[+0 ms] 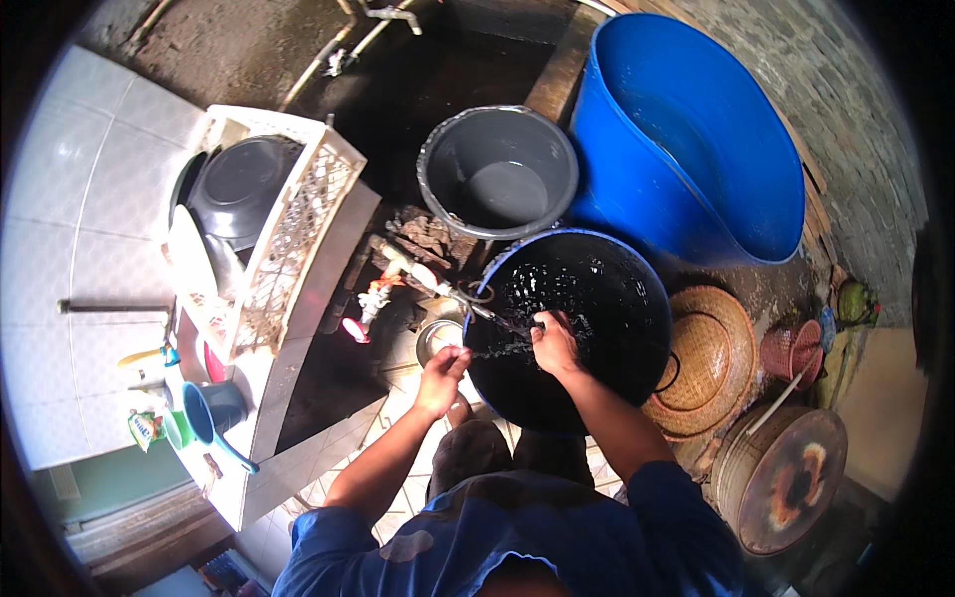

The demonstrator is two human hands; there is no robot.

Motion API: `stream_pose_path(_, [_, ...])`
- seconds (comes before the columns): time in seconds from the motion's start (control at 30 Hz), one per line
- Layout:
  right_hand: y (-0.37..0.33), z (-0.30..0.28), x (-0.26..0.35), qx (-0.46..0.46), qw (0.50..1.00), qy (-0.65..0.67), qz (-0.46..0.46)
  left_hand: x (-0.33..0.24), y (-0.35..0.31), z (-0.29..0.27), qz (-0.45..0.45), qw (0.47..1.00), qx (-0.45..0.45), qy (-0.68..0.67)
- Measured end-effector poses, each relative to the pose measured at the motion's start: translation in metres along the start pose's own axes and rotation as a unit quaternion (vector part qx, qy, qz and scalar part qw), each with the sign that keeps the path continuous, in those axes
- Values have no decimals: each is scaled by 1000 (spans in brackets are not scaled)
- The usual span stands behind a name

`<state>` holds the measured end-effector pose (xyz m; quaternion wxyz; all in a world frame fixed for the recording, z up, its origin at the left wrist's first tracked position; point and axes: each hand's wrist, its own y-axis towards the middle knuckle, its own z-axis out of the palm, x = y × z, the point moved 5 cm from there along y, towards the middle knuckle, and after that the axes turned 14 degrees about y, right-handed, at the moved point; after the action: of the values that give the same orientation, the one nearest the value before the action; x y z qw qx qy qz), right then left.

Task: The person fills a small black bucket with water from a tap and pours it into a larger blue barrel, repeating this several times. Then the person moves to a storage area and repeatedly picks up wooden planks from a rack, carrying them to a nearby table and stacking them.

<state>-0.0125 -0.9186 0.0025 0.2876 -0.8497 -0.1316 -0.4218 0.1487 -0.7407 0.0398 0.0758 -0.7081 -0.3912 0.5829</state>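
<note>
A large dark tub (627, 383) with a blue rim stands in front of me, with water glinting inside it. My right hand (554, 343) is over the tub, its fingers curled closed. Something dark seems to run from it toward the end of a pipe (428, 279), but I cannot make out what it is. At the tub's left rim, my left hand (445, 380) is closed in a pinch, and what it holds, if anything, is hidden. Just beyond it is a small metal bowl (430, 336). A tap (373, 298) with a reddish handle is on the pipe.
A grey basin (497, 169) and big blue barrel (696, 139) stand beyond the tub. Woven baskets (711, 348) and a rusty-topped drum (791, 483) are at right. At left, a white crate (288, 239) of dishes and a blue dipper (214, 413) sit on a tiled counter.
</note>
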Motion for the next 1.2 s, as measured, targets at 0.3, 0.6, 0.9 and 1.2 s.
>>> stream_pose_path(0.3, [28,49,164,135,910,-144,-364,211,-134,-139,-217,907,-266,245])
stream_pose_path(0.6, [56,101,200,243,787,-331,-461,399,-294,-119,-446,836,-313,-65])
stream_pose_path(0.9, [47,114,222,234,712,-395,-532,444,-338,-80,-467,816,-299,-167])
stream_pose_path(1.2, [44,142,220,130,753,-503,-403,468,-308,-105,-407,832,-326,-189])
